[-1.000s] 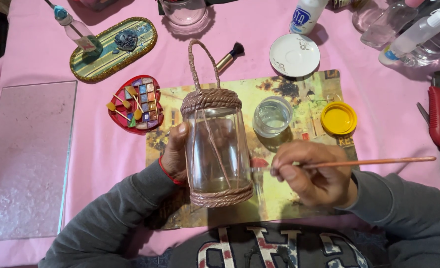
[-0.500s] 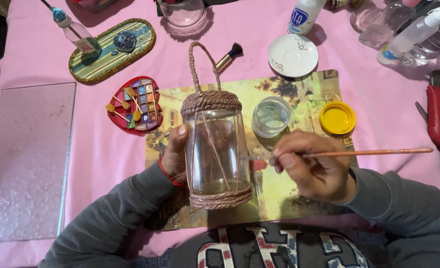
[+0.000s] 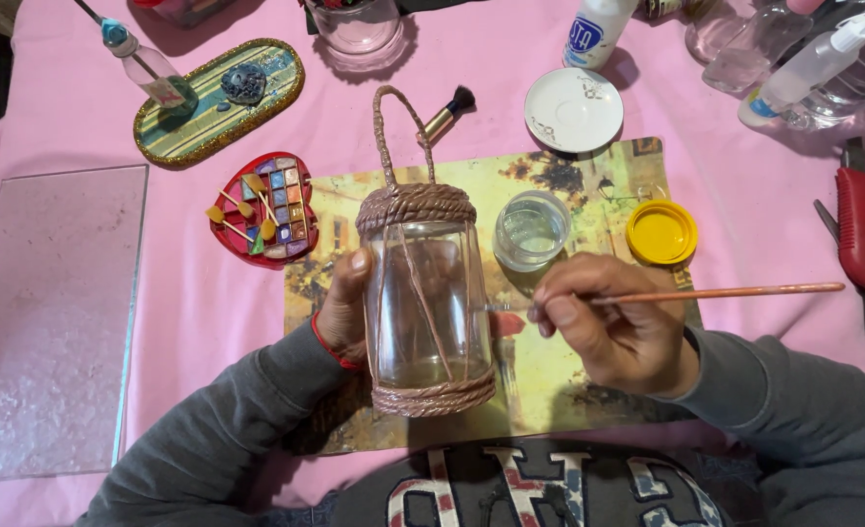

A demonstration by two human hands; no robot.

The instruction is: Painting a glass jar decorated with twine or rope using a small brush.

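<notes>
Left hand (image 3: pixel 342 310) grip wraps glass jar (image 3: pixel 430 303); right hand (image 3: pixel 613 327) grip pinches paintbrush (image 3: pixel 705 292), tip touching jar

A clear glass jar (image 3: pixel 427 303) banded with bronze-brown cord lies on a yellow-and-brown painted mat (image 3: pixel 588 381), over a pink tablecloth (image 3: pixel 208 293). Right sits a yellow lid (image 3: pixel 662 232); far left, a red heart-shaped palette (image 3: pixel 261 210) of multicoloured squares.

Sleeves: the person is wearing long grey sleeves that are reaching down to both wrists and bunching up in soft folds.
Left hand (image 3: pixel 342 317): it is wearing a thin red band around the wrist.
Right hand (image 3: pixel 620 330): it is wearing nothing, no ring and no band.
Chest: the grey top is showing big letters in red, white and blue.
</notes>
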